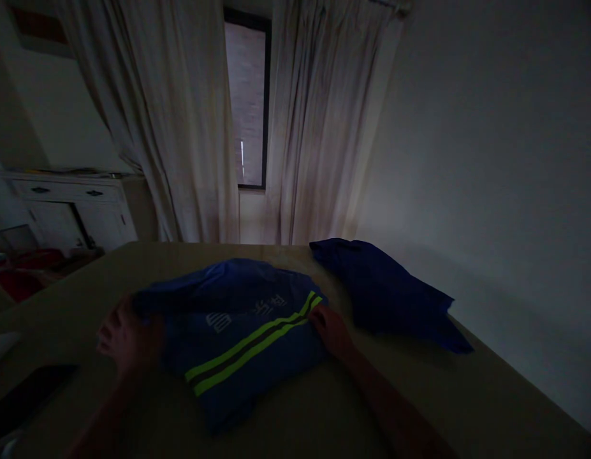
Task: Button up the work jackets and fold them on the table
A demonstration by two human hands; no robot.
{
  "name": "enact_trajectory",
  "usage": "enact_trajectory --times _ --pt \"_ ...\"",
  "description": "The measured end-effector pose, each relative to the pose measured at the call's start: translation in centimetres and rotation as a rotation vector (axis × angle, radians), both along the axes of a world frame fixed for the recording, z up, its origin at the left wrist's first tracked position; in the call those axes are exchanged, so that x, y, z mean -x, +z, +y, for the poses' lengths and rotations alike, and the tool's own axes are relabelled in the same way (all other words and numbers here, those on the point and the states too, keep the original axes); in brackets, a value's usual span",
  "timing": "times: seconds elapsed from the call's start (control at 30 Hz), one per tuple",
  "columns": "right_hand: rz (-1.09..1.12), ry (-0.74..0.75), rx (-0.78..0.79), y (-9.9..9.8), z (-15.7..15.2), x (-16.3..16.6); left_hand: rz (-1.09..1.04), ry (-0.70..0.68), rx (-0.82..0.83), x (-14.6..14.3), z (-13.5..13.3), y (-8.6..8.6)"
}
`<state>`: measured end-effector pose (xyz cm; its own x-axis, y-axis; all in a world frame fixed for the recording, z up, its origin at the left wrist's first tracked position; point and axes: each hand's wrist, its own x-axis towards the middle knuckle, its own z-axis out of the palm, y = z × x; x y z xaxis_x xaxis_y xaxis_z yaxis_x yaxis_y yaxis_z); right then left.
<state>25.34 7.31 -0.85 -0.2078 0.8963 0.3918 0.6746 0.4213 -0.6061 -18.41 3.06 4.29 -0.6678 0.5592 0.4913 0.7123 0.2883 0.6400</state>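
A blue work jacket (257, 325) lies partly folded on the table, with a pale printed marking and two yellow-green stripes around a dark band across it. At its right edge, beside the stripe ends, my right hand (329, 326) has its fingers closed on the cloth. My left hand (132, 338) is at the jacket's left side, somewhat blurred, with fingers bent and apart. The thumb is near the cloth; whether it touches is hard to see. To the right lies a second, darker blue garment (391, 293), which neither hand touches.
The table (295, 414) extends to a white wall (491, 191) on the right. A dark flat object (27, 398) lies at the near left. Behind stand a white cabinet (80, 213) and curtains (180, 127) beside a narrow window (250, 102). The room is dim.
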Motion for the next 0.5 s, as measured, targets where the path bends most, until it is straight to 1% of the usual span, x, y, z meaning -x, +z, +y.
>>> enact_trajectory --times 0.03,0.07,0.1,0.13,0.17,0.2,0.23,0.27,0.3,0.37,0.43,0.5 --pt "0.009 0.003 -0.004 -0.1 0.0 0.1 0.093 -0.089 -0.058 -1.6 -0.2 -0.2" --pt "0.021 0.004 -0.011 -0.1 0.1 0.2 0.176 -0.249 -0.079 -3.4 -0.5 -0.5" --pt "0.034 0.001 -0.018 -0.2 0.2 0.2 0.245 -0.478 -0.045 -5.2 -0.9 -1.0" --pt "0.052 -0.006 -0.022 -0.2 0.3 0.3 0.305 -0.741 0.047 -7.1 -1.4 -1.7" --pt "0.072 -0.017 -0.024 -0.2 0.4 0.2 0.353 -0.963 0.164 -8.9 -2.0 -2.5" --pt "0.094 -0.026 -0.025 -0.3 0.4 0.2 0.405 -1.116 0.274 -10.4 -2.7 -3.3" --pt "0.12 -0.033 -0.028 -0.3 0.5 0.1 0.442 -1.201 0.351 -11.7 -3.3 -4.1" --pt "0.15 -0.04 -0.031 -0.3 0.6 0.0 0.463 -1.239 0.401 -12.7 -3.9 -4.7" --pt "0.184 -0.047 -0.032 -0.2 0.7 -0.1 0.468 -1.246 0.437 -13.4 -4.3 -5.2" --pt "0.25 -0.045 -0.016 0.1 0.6 -0.5 0.403 -1.197 0.49 -13.9 -4.5 -5.3" --pt "0.276 0.02 0.032 0.5 0.3 -1.0 0.259 -1.083 0.522 -13.4 -3.9 -4.6" --pt "0.223 0.166 0.065 0.9 -0.2 -1.4 0.114 -0.958 0.49 -12.1 -2.9 -3.3"
